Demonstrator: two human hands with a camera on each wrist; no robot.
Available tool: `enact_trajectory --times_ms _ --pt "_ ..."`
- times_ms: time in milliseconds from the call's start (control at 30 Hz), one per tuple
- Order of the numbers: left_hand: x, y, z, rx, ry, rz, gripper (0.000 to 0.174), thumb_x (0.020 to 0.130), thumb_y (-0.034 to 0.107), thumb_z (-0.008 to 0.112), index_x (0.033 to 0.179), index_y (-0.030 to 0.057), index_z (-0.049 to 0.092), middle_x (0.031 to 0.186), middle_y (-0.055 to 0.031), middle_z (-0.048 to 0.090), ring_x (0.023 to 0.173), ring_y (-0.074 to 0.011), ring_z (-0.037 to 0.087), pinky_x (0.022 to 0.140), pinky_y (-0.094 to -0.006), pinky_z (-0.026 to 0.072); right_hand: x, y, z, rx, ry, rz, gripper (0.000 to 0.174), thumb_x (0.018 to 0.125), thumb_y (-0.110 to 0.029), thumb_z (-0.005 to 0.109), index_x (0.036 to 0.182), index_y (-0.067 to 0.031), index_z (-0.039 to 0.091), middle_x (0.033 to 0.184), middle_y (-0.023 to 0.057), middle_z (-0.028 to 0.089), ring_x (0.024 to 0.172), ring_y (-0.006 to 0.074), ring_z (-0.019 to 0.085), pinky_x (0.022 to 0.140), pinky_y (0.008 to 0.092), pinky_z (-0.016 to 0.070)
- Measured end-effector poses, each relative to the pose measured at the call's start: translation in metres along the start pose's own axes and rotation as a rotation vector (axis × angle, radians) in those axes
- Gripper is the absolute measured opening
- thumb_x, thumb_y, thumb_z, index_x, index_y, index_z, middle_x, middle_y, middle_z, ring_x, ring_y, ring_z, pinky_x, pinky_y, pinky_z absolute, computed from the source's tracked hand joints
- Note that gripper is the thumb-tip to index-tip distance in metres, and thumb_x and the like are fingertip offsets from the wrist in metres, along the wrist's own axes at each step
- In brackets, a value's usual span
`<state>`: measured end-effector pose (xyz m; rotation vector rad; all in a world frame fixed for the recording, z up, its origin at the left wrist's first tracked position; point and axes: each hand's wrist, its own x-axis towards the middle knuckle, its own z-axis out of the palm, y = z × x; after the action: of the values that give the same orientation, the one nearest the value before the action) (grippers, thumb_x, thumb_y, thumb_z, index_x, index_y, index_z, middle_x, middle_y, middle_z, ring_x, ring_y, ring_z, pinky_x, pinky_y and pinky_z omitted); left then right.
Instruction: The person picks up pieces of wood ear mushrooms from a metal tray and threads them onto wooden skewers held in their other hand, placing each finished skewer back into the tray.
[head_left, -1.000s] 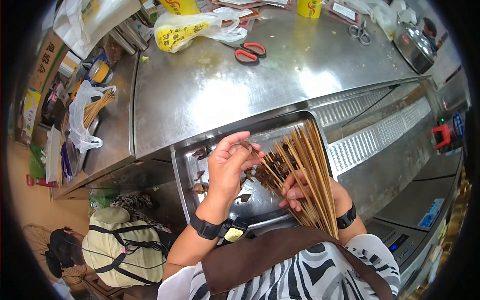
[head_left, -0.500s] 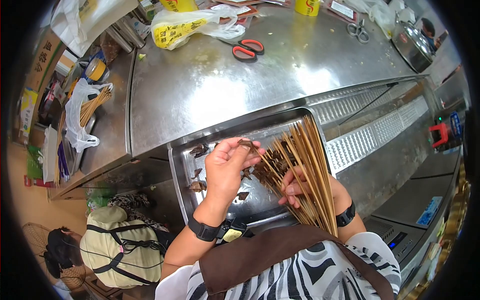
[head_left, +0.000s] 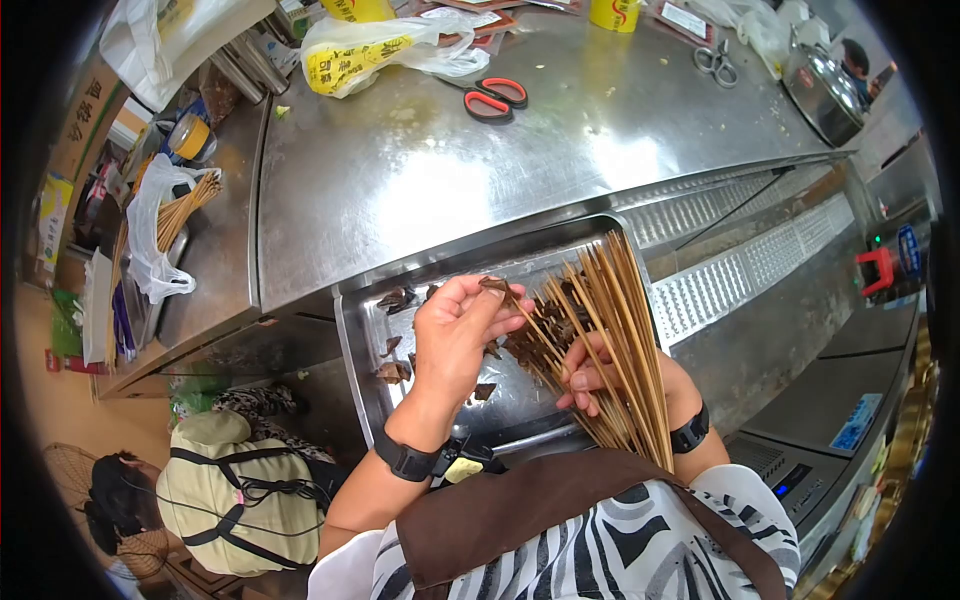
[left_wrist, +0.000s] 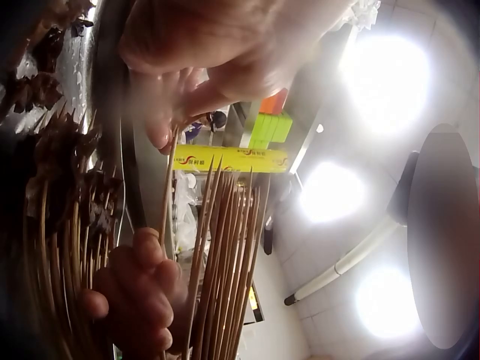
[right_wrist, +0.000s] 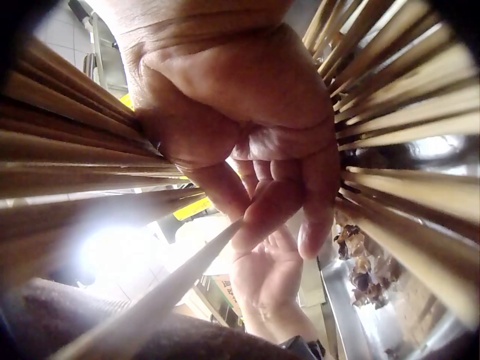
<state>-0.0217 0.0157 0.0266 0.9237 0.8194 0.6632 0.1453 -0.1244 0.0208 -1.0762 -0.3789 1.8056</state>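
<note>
My left hand [head_left: 450,325] pinches a dark brown, thin folded piece of food [head_left: 497,289] between thumb and fingers, above the left half of a metal tray [head_left: 525,425]. Right at that piece is the tip of a thin wooden skewer [right_wrist: 176,274], whose shaft my right hand [head_left: 588,376] pinches between thumb and index finger. A fan of bare skewers [head_left: 630,345] stands around the right hand, passing on both sides of it in the right wrist view. Skewers loaded with dark pieces [left_wrist: 56,180] lie in the tray below. Several loose dark pieces [head_left: 394,372] are scattered at the tray's left.
Red-handled scissors [head_left: 495,98] and a plastic bag [head_left: 360,60] lie on the steel counter [head_left: 330,190] beyond the tray. Another bag of skewers [head_left: 185,215] sits at left. A person in a beige top [head_left: 235,500] is low at the left. Perforated metal strips [head_left: 735,285] flank the tray's right.
The left hand's raised fingers have curled in around the dark piece, which stays by the skewer tip. The right hand keeps its hold, nearly still. The head view has shifted slightly.
</note>
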Motion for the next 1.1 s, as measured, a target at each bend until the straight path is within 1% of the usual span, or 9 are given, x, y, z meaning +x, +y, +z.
enact_trajectory --times_ms 600,667,733,867,900,967,1000,1067,1100 --pt "-0.004 -0.01 0.0 0.094 -0.037 0.041 0.015 0.098 0.01 0.056 0.107 -0.0025 0.056 0.101 -0.0167 0.068 0.09 -0.0245 0.07 0.077 -0.0315 0.0585 0.0 0.001 0.0 0.012 0.011 -0.002 0.015 0.084 -0.006 0.072 0.093 0.0009 0.064 0.069 0.0053 0.064 0.063 0.0153 0.065 0.086 0.0347 0.0555" --pt "-0.006 -0.011 0.001 0.103 -0.049 0.077 0.016 0.098 0.009 0.055 0.109 -0.0021 0.054 0.101 -0.0173 0.068 0.09 -0.025 0.07 0.078 -0.0317 0.0586 -0.001 0.0 0.002 0.009 0.015 0.003 0.015 0.083 -0.007 0.072 0.093 0.0009 0.064 0.069 0.0054 0.064 0.064 0.0155 0.065 0.086 0.0349 0.0555" --pt "-0.008 -0.013 0.004 0.076 -0.042 0.091 0.015 0.098 0.006 0.054 0.11 -0.0025 0.053 0.101 -0.0166 0.068 0.089 -0.0237 0.07 0.077 -0.0307 0.0584 -0.003 -0.002 0.008 0.002 0.072 -0.02 0.01 0.082 -0.002 0.069 0.088 0.0022 0.062 0.066 0.0057 0.061 0.06 0.015 0.062 0.081 0.0356 0.0554" --pt "-0.011 -0.015 0.006 0.091 -0.025 0.107 0.016 0.095 0.0 0.055 0.111 -0.0028 0.051 0.099 -0.0159 0.068 0.088 -0.0222 0.07 0.076 -0.0302 0.0584 -0.002 -0.001 0.005 0.012 0.07 -0.015 0.01 0.082 -0.002 0.069 0.088 0.0022 0.062 0.066 0.0056 0.061 0.06 0.0149 0.062 0.081 0.0353 0.0553" --pt "-0.011 -0.017 0.004 0.09 -0.026 0.106 0.016 0.095 0.0 0.055 0.111 -0.0028 0.051 0.099 -0.0159 0.068 0.088 -0.0222 0.07 0.076 -0.0302 0.0584 -0.001 0.001 0.001 0.011 0.037 -0.006 0.012 0.083 -0.004 0.071 0.091 0.0013 0.063 0.068 0.0053 0.062 0.062 0.015 0.063 0.083 0.0347 0.0553" --pt "-0.009 -0.021 -0.001 0.078 -0.05 0.123 0.018 0.095 0.0 0.053 0.113 0.0 0.051 0.106 -0.0182 0.067 0.094 -0.0257 0.069 0.079 -0.0323 0.0576 0.0 0.002 -0.002 0.01 0.003 0.004 0.014 0.084 -0.006 0.072 0.093 0.0005 0.064 0.069 0.0051 0.064 0.063 0.0151 0.064 0.086 0.0341 0.0553" --pt "-0.009 -0.021 0.0 0.077 -0.049 0.123 0.018 0.095 0.0 0.053 0.113 0.0 0.051 0.106 -0.0182 0.067 0.094 -0.0257 0.069 0.079 -0.0323 0.0576 0.0 0.002 -0.002 0.01 0.0 0.003 0.014 0.084 -0.006 0.072 0.093 0.0004 0.064 0.069 0.005 0.064 0.064 0.015 0.064 0.086 0.034 0.0553" --pt "-0.005 -0.019 0.002 0.094 0.003 0.253 0.02 0.094 -0.002 0.054 0.114 0.0009 0.051 0.108 -0.0159 0.066 0.095 -0.0233 0.068 0.08 -0.0319 0.0565 0.0 0.002 -0.001 0.009 -0.003 0.001 0.014 0.084 -0.006 0.072 0.093 0.0003 0.064 0.069 0.005 0.064 0.064 0.0149 0.064 0.086 0.0338 0.0553" --pt "-0.004 -0.019 0.002 0.093 0.003 0.253 0.02 0.094 -0.002 0.054 0.114 0.0009 0.051 0.108 -0.0159 0.066 0.095 -0.0233 0.068 0.08 -0.0319 0.0565 0.0 0.001 0.0 0.009 -0.003 -0.001 0.013 0.084 -0.006 0.072 0.093 0.0001 0.064 0.069 0.0048 0.063 0.064 0.0148 0.064 0.085 0.0337 0.0553"
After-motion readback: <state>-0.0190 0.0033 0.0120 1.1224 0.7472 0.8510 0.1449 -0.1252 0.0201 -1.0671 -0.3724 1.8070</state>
